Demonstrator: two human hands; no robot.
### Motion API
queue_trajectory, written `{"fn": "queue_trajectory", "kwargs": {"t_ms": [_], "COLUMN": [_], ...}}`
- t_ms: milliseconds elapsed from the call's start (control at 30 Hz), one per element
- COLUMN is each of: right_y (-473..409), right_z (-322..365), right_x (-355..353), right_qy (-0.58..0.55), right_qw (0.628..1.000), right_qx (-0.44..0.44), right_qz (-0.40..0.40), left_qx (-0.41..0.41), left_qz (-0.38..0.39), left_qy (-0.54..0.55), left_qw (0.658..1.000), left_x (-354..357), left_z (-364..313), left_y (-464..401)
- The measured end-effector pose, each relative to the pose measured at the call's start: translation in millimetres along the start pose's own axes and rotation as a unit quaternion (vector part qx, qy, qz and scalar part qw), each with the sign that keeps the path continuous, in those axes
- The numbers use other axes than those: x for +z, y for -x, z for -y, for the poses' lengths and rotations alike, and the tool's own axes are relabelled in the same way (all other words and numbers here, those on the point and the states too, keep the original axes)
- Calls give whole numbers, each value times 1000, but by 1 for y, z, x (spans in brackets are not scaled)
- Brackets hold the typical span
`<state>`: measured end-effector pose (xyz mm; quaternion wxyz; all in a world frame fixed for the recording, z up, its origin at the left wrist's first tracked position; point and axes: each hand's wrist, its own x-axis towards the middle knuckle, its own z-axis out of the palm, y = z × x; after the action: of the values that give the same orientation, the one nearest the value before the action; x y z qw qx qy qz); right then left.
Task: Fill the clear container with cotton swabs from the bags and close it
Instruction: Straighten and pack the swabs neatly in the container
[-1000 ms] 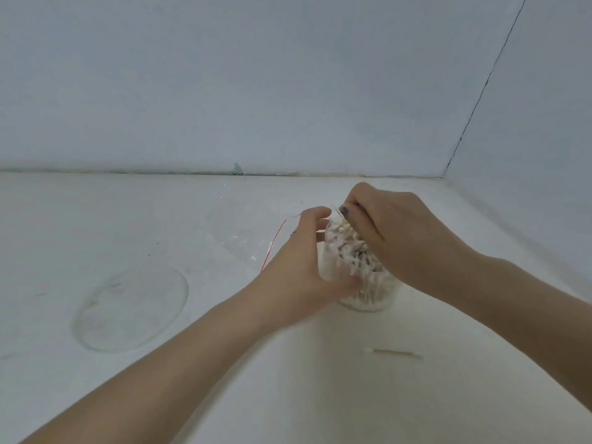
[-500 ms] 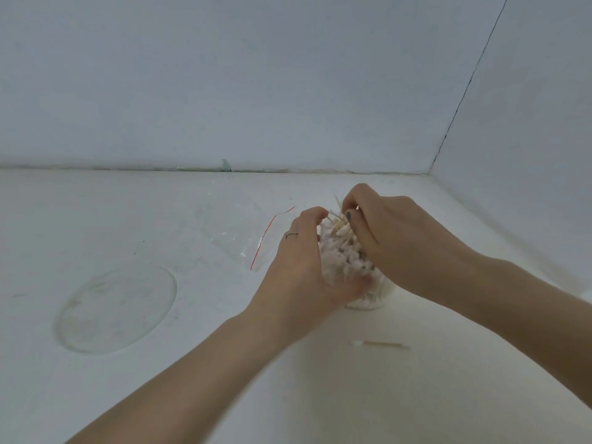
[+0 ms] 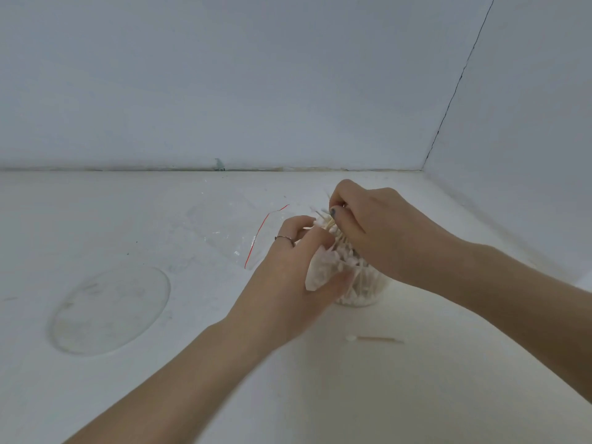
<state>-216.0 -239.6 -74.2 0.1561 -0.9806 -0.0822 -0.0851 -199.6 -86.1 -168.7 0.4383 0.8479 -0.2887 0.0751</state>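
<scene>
One stray wooden-stick cotton swab [image 3: 374, 339] lies on the white tabletop [image 3: 416, 395] at five o'clock of the clear round container [image 3: 360, 288], still outside it. Left hand [image 3: 290, 277] keeps its grip round the swab bundle; right hand [image 3: 378, 232], pinching sticks at twelve o'clock, has lifted slightly, so filling continues. Farther off, the clear round lid [image 3: 110, 310] and red-edged clear plastic bag [image 3: 237, 235] wait unmoved.

The place reads as a bare, plain indoor corner rather than any furnished room, and its exact kind cannot be told. A scuffed white flat work surface [image 3: 128, 219] fills the lower frame, meeting smooth pale blue-grey walls [image 3: 256, 75] whose corner seam [image 3: 455, 88] runs down the upper right.
</scene>
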Motion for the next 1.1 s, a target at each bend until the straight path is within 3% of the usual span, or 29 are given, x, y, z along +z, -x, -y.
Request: {"fn": "queue_trajectory", "kwargs": {"t_ms": [167, 433, 667, 1100], "right_y": [-1, -3, -2, 3], "right_z": [4, 12, 0, -17], "right_x": [4, 7, 0, -13], "right_qy": [-29, 25, -59, 8], "right_qw": [999, 999, 998, 994], "right_qx": [11, -6, 11, -105], "right_qz": [-16, 42, 3, -6], "left_qx": [20, -5, -34, -1], "left_qz": [-10, -24, -20, 5], "left_qy": [-30, -7, 74, 20], "left_qw": [999, 1000, 996, 1000], "left_x": [-1, 0, -3, -6], "left_z": [-1, 5, 3, -1], "left_y": [1, -2, -5, -7]}}
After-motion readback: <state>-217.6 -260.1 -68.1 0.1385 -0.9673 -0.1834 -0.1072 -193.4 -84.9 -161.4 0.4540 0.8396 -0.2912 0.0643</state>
